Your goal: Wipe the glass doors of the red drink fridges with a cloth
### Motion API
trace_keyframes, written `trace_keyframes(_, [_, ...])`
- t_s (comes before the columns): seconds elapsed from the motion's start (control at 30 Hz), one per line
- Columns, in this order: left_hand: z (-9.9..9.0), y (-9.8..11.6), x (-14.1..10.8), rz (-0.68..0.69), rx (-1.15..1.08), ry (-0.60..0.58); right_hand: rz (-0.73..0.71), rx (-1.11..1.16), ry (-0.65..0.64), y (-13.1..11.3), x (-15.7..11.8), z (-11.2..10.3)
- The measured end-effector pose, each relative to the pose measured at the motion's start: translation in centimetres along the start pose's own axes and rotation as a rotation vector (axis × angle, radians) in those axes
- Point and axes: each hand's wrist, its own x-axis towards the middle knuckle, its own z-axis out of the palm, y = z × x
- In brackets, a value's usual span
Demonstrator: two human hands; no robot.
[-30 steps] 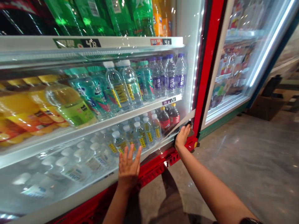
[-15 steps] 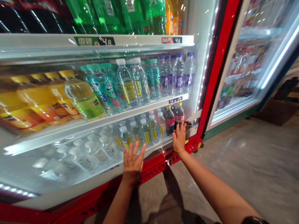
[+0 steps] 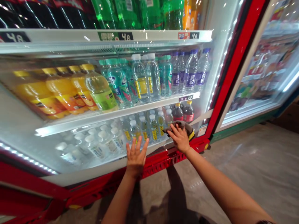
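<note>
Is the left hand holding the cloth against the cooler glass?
No, the left hand lies flat and bare on the glass door; the grey cloth sits under the right hand.

Shop: glass-door drinks cooler (image 3: pixel 217 93), bottled drinks (image 3: pixel 140 81) in rows, shelf price tags (image 3: pixel 188 35).

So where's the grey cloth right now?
The grey cloth is under the right hand, pressed on the fridge's glass door low down near its red frame, just right of the open left hand.
</note>
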Motion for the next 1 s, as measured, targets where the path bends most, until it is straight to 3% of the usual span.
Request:
trace_keyframes(0.07, [0.0, -0.2, -0.2, -0.011, -0.001, 0.007, -0.005, 0.011, 0.057, -2.0, 1.7, 0.3])
trace_keyframes(0.17, [-0.1, -0.3, -0.3, -0.02, -0.021, 0.0, -0.172, 0.049, -0.011, -3.9, 2.0, 0.5])
trace_keyframes(0.3, [-0.5, -0.5, -0.1, -0.017, -0.019, 0.008, -0.383, 0.103, -0.184, -1.8, -0.4, -0.5])
trace_keyframes(0.37, [-0.8, -0.7, -0.1, -0.013, 0.0, 0.024, -0.346, 0.109, -0.218, 0.1, -0.7, -1.4])
trace_keyframes(0.47, [-1.4, -1.5, -0.2, -0.024, 0.027, 0.029, -0.144, 0.066, -0.109, 1.0, 1.4, -2.3])
trace_keyframes(0.6, [-2.1, -2.6, -0.6, -0.054, 0.029, 0.014, 0.023, 0.037, 0.106, -3.1, 5.5, -1.8])
trace_keyframes(0.73, [-2.7, -3.3, -1.0, -0.044, 0.03, -0.051, -0.114, 0.109, 0.03, -7.0, 5.9, -1.1])
trace_keyframes(0.87, [-3.2, -3.6, -1.0, -0.054, 0.001, -0.062, -0.334, 0.176, -0.086, -4.8, 4.0, -1.7])
trace_keyframes(0.93, [-3.6, -3.9, -1.0, -0.057, 0.002, -0.069, -0.356, 0.214, -0.026, -2.9, 3.7, -2.2])
trace_keyframes(1.0, [-4.0, -4.3, -1.0, -0.058, 0.025, -0.054, -0.28, 0.244, 0.064, -1.9, 4.2, -2.5])
